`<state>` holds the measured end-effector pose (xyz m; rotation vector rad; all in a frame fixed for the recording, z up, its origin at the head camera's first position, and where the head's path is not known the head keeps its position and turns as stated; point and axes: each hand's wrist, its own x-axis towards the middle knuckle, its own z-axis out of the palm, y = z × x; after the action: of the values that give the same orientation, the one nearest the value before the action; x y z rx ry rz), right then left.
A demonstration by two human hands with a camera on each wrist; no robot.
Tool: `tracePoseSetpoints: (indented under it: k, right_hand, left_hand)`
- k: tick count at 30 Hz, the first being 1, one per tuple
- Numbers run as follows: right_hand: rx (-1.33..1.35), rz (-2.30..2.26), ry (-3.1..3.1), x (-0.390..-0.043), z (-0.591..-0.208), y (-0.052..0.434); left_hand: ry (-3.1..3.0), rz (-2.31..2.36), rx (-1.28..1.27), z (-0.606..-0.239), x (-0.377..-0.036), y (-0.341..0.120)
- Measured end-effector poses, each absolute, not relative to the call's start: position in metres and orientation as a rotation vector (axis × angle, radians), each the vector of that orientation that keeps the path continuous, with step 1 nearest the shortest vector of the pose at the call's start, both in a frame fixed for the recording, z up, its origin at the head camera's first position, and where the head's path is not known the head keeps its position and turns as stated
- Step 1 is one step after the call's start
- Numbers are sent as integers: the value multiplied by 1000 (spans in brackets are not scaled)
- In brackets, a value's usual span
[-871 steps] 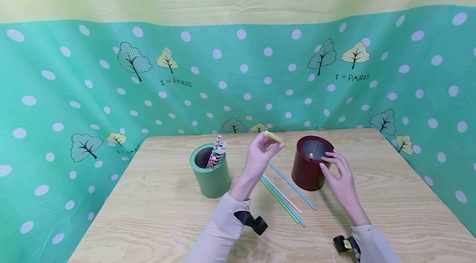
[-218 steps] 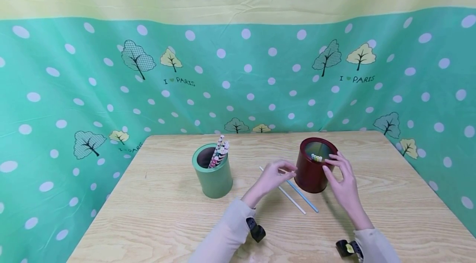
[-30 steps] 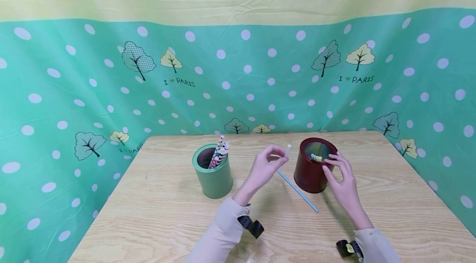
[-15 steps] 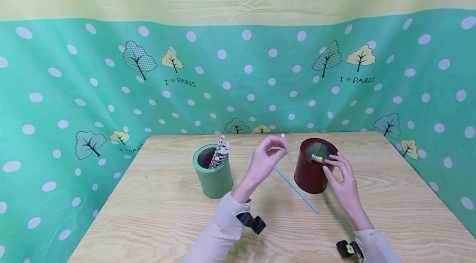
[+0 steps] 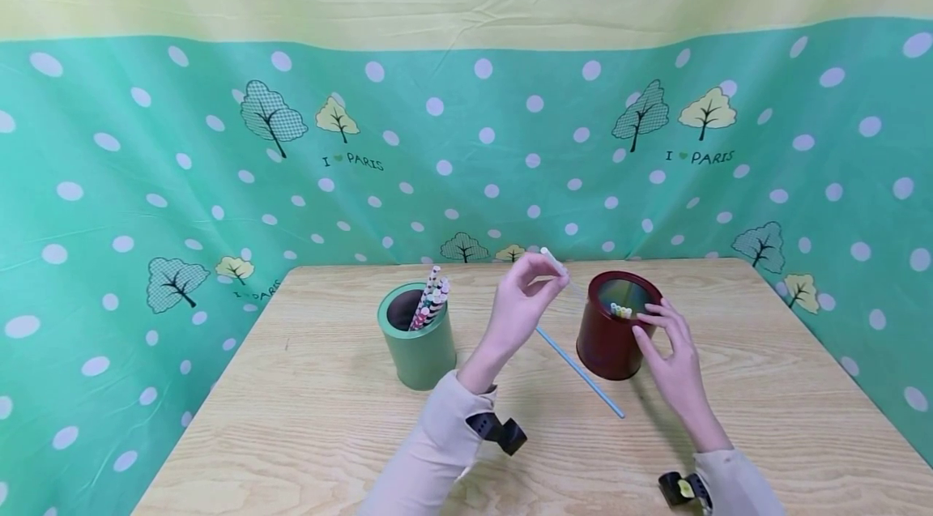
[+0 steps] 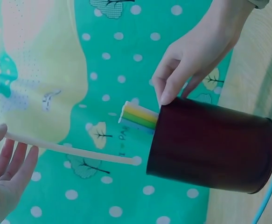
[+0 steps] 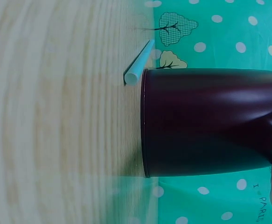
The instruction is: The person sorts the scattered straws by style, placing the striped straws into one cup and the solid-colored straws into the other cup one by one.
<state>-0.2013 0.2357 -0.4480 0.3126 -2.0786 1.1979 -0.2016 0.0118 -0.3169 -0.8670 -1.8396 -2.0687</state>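
Above the table, my left hand (image 5: 513, 301) pinches a white straw (image 5: 552, 259) near one end. In the left wrist view the straw's free end points down toward the mouth of the dark red can (image 5: 608, 350), just outside its rim. Several coloured straws (image 6: 139, 115) stand in that can, their tops leaning out at one side. My right hand (image 5: 674, 350) holds the can's rim on the right, thumb and fingers around the edge. On the table, left of the red can, lies a blue straw (image 5: 579, 370).
A green can (image 5: 421, 354) stands upright to the left, with several patterned straws (image 5: 430, 301) leaning in it. Behind the wooden table (image 5: 306, 419) hangs a polka-dot cloth (image 5: 481, 168).
Over the last second my left hand has risen, and the white straw has tilted from near upright to slanting down toward the red can. Since earlier frames, other table straws have gone into that can.
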Motion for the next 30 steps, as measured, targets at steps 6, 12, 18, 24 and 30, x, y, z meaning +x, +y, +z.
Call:
tracePoseSetpoints:
  k: [6, 12, 18, 24, 30]
  right_hand:
    - [316, 1188, -2072, -202, -448, 236]
    - [311, 1182, -2079, -201, -448, 236]
    - [305, 1187, -2085, -201, -448, 236]
    - [311, 1190, -2079, -201, -448, 236]
    - [310, 1200, -2073, -201, -448, 235]
  left_hand:
    - [-1802, -2118, -835, -317, -202, 18]
    - [-1805, -2127, -844, -319, -203, 25]
    - [-1806, -2143, -888, -323, -205, 31]
    - [-1828, -2154, -886, -327, -206, 35]
    - [-1841, -2174, -888, -331, -207, 38]
